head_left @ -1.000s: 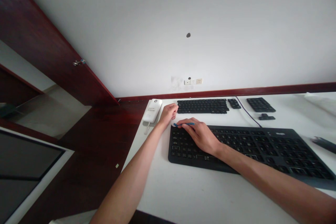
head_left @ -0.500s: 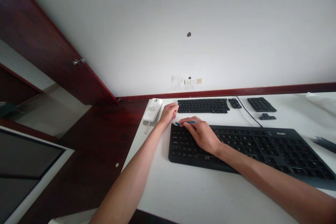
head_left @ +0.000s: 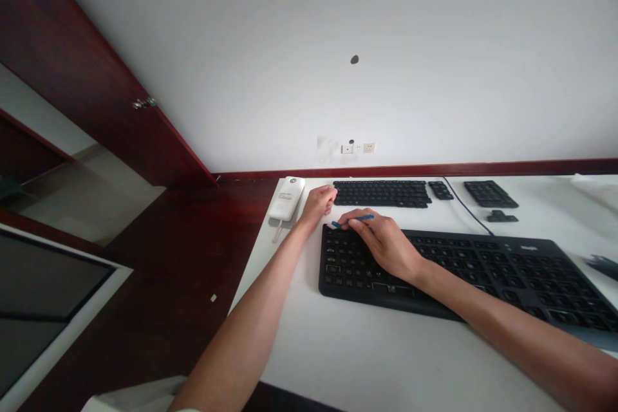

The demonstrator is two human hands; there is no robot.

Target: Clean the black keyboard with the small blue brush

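Head view, right hand (head_left: 389,248): over the left part of the black keyboard base (head_left: 473,262); fingers gripping a slim blue tool (head_left: 364,217) in a pen-like hold, shaft slightly aslant.
Tool tip: pale, directed left, at the far left corner of the base; contact with the surface cannot be confirmed.
Left hand (head_left: 318,203): on the worktop (head_left: 386,347) beside the left end of the large key block (head_left: 381,193); fingers curled inward; whether they enclose anything cannot be told.
Keyboard base: flat on the near part of the worktop, long side across it; key positions appear exposed, without caps.
Detached key sets: the large block, a small block (head_left: 440,190), a number-pad block (head_left: 490,194) and an arrow cluster (head_left: 502,215), laid out beyond the base.
Cable (head_left: 466,211): runs from the base's far edge, between the small and number-pad blocks.
White handset-like device (head_left: 287,198): at the worktop's left edge, well apart from the base.
Step in hand: judged to be detail work at the base's corner with the tool.
Next move: judged to call for a light, steady tip, kept inside the corner's edge.
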